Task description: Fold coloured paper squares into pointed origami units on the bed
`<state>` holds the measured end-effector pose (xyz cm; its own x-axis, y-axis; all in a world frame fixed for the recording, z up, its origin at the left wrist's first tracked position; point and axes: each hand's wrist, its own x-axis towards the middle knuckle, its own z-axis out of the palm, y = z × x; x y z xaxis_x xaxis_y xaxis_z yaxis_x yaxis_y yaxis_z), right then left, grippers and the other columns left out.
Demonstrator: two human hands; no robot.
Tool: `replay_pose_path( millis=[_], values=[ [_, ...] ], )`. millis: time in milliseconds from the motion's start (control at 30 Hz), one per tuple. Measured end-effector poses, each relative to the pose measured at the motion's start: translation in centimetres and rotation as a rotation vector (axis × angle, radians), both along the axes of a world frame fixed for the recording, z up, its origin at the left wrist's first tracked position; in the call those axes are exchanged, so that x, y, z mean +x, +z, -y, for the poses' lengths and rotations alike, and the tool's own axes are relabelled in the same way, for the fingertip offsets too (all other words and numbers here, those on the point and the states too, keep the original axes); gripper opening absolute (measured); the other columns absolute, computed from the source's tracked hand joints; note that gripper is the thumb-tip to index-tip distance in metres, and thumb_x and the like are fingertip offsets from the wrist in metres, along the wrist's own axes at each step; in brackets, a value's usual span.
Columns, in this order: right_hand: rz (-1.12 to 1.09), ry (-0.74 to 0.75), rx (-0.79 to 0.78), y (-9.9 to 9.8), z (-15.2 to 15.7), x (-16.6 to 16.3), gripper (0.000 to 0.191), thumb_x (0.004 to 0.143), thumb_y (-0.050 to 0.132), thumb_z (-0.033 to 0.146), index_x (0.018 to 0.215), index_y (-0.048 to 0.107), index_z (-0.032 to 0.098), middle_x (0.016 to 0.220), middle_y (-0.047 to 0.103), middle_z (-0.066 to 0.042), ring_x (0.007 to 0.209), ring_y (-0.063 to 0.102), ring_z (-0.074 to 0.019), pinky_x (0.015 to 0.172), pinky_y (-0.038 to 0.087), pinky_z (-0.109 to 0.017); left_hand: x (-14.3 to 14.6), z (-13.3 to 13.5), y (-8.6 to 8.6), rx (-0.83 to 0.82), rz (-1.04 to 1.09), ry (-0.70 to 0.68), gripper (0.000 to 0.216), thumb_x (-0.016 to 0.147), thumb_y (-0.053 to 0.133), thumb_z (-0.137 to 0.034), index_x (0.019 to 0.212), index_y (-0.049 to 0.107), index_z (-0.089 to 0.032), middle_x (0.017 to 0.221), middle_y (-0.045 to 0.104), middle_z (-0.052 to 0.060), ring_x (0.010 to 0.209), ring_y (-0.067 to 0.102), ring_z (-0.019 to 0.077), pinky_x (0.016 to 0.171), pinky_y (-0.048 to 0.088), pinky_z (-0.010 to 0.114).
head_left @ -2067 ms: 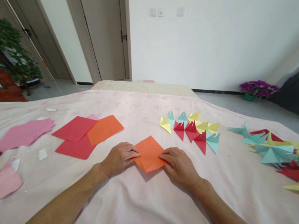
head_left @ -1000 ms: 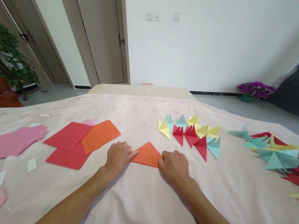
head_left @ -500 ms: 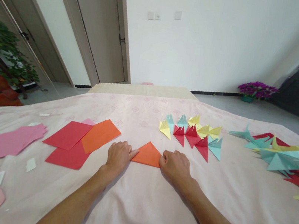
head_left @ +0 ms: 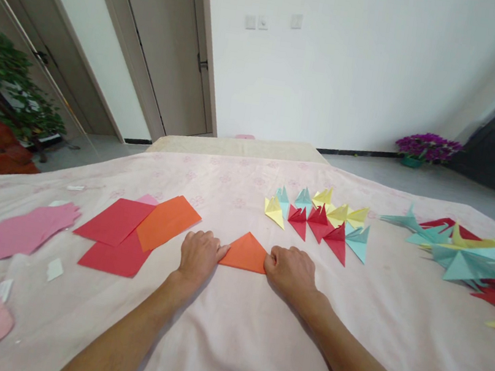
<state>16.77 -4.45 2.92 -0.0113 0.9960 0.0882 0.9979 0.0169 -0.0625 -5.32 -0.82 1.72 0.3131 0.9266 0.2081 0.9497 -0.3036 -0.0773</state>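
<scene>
An orange paper [head_left: 245, 253], folded into a triangle with its point away from me, lies flat on the pink cloth [head_left: 224, 343]. My left hand [head_left: 198, 257] presses its left corner with curled fingers. My right hand [head_left: 291, 271] presses the right corner the same way. Both hands rest knuckles up on the cloth.
Flat red and orange sheets [head_left: 139, 228] lie to the left, pink sheets [head_left: 27, 230] farther left with small white scraps [head_left: 55, 269]. A cluster of small folded pieces [head_left: 319, 221] in red, yellow and teal sits beyond my right hand. Larger folded shapes [head_left: 469, 259] are piled at the right edge.
The orange paper went from an open diamond to a folded triangle. Over the last second my hands have stayed pressed on its two bottom corners.
</scene>
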Motion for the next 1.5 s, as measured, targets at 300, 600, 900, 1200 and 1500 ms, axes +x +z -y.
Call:
replay_pose_path(
  millis=[300,600,900,1200,1500],
  values=[
    [0.041,0.011,0.020,-0.4,0.3,-0.1,0.022,0.094,0.043,0.033,0.087,0.060,0.020,0.079,0.067,-0.007,0.077,0.058,-0.0225,0.064,0.023,-0.032,-0.2,0.4,-0.5,0.223,0.025,-0.280,0.012,0.093,0.055,-0.021,0.103,0.061,-0.020,0.106,0.060,0.008,0.094,0.051,0.0240,0.081,0.041,0.038],
    [0.123,0.247,0.231,-0.2,0.8,-0.4,0.016,0.098,0.042,0.021,0.098,0.058,0.018,0.094,0.061,-0.009,0.088,0.050,-0.0241,0.074,0.028,-0.035,-0.1,2.7,1.2,-0.116,-0.146,-0.527,0.030,0.094,0.041,-0.010,0.119,0.055,-0.018,0.098,0.060,0.009,0.090,0.057,0.0223,0.079,0.049,0.033],
    [0.225,0.571,0.123,0.1,2.6,-0.8,0.026,0.092,0.042,0.008,0.108,0.059,0.021,0.093,0.061,-0.008,0.076,0.053,-0.0211,0.067,0.033,-0.034,2.0,6.2,0.4,-0.106,-0.136,-0.317,0.057,0.092,0.041,-0.006,0.146,0.037,-0.024,0.118,0.058,0.021,0.112,0.058,0.0302,0.089,0.051,0.043],
    [0.348,0.434,0.142,-0.9,6.1,-1.2,0.047,0.091,0.039,0.007,0.135,0.050,0.016,0.106,0.062,-0.015,0.092,0.057,-0.0283,0.077,0.041,-0.040,0.8,6.3,-0.5,-0.087,-0.125,-0.298,0.052,0.092,0.040,-0.007,0.143,0.043,-0.014,0.143,0.048,0.025,0.134,0.047,0.0314,0.105,0.043,0.046],
    [0.219,0.362,0.048,-0.4,6.6,4.6,0.048,0.088,0.042,0.003,0.132,0.055,0.018,0.133,0.057,-0.016,0.115,0.056,-0.0276,0.096,0.038,-0.042,-5.7,5.5,0.1,-0.229,0.074,-0.240,0.063,0.081,0.033,0.006,0.138,0.050,-0.011,0.149,0.045,0.015,0.139,0.041,0.0222,0.115,0.034,0.040]
  ],
)
